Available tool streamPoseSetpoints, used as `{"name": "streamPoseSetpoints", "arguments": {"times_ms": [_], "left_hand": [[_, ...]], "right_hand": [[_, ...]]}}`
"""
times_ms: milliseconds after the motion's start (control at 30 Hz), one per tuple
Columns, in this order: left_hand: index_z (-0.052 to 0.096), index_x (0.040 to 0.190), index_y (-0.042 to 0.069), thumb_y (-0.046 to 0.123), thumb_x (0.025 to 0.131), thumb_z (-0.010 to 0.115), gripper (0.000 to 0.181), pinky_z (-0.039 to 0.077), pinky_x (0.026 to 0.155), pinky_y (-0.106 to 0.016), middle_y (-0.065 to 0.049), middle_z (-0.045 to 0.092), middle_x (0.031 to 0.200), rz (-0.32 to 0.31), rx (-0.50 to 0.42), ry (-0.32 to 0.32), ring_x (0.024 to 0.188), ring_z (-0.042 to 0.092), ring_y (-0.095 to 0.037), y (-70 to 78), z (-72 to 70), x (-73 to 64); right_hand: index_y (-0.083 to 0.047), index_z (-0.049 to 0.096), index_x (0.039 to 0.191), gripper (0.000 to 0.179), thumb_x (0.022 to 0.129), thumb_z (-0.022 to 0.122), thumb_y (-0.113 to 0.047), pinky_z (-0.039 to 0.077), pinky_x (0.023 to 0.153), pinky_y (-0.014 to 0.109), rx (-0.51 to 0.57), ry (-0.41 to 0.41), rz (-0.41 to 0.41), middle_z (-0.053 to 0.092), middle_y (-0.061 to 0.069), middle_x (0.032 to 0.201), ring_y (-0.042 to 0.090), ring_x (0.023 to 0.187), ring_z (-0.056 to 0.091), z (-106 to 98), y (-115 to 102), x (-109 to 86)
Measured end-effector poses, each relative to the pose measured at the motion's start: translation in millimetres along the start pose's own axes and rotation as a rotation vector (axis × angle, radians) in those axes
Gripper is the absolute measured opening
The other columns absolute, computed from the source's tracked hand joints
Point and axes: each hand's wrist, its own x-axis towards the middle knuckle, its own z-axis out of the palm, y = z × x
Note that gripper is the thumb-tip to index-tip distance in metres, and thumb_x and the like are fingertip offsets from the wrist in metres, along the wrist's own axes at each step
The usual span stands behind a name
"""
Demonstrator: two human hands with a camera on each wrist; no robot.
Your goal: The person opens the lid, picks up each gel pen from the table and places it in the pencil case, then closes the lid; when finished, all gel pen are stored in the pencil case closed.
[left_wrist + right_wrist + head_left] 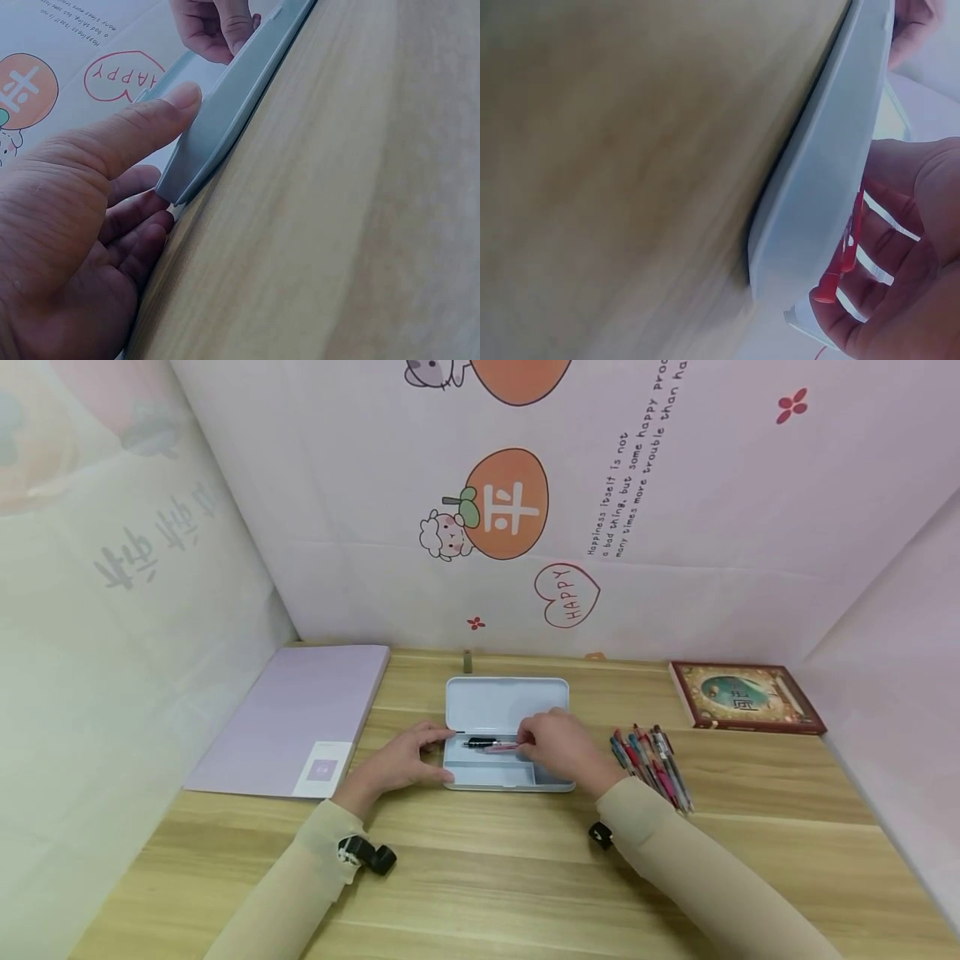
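Note:
A light blue pencil case (491,703) lies with its lid laid back on the table. My left hand (401,758) holds its left end, thumb at the front corner and fingers at the side, as the left wrist view shows. My right hand (561,747) reaches into the case and holds a red pen (847,259) with its fingers. In the head view that pen lies level in the rear compartment, beside a black pen (480,743). The front is split by a small divider; my right hand covers part of the right-hand compartment.
Several pens (652,764) lie in a loose pile right of the case. A book (748,696) lies at the back right, and a lilac folder (300,718) on the left. Printed cloth walls (690,593) close off the table's back and sides.

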Motion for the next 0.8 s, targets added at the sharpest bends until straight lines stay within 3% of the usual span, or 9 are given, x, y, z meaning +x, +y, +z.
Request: {"name": "streamPoseSetpoints", "arguments": {"times_ms": [433,800], "left_hand": [[0.054,0.142,0.014,0.043,0.073,0.086,0.081,0.042,0.098,-0.039,-0.001,0.050,0.134,-0.018,-0.004,0.001,0.113,0.050,-0.019,1.3,0.3,0.0],[0.054,0.141,0.013,0.041,0.074,0.086,0.080,0.042,0.097,-0.039,-0.002,0.050,0.134,0.003,-0.003,0.003,0.112,0.050,-0.019,3.0,-0.5,-0.9]], "right_hand": [[-0.024,0.065,0.074,0.016,0.086,0.077,-0.026,0.038,0.075,0.041,-0.113,-0.045,-0.005,0.058,-0.010,0.075,0.020,0.080,0.047,2.8,-4.8,5.0],[-0.024,0.065,0.074,0.017,0.085,0.077,-0.026,0.036,0.074,0.041,-0.072,-0.056,0.009,0.057,-0.010,0.073,0.021,0.080,0.045,3.1,-4.0,5.9]]}}
